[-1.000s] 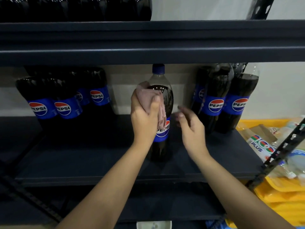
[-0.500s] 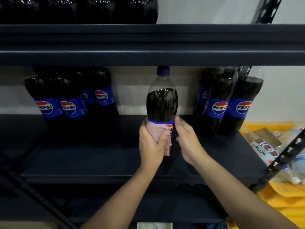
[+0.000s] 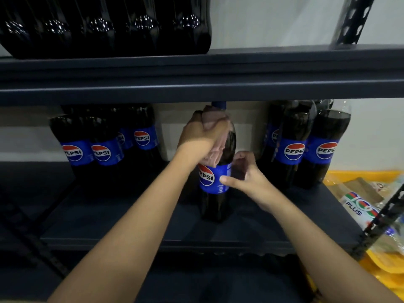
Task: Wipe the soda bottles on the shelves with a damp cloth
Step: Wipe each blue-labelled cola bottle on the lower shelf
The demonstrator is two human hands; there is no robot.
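Pink cloth (image 3: 213,136), clutched in left hand (image 3: 200,133) at bottle (image 3: 215,171) shoulder; right hand (image 3: 247,179) pinching label; risk: hard wiping tips bottle off shelf (image 3: 131,224).

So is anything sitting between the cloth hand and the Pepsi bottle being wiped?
Nothing visible. The left hand presses the pink cloth directly on the middle Pepsi bottle, and the right hand grips its label.

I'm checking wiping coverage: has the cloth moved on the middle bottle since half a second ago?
Yes. The pink cloth went up, from the bottle's blue label to the shoulder just under the cap, gripped by the left hand.
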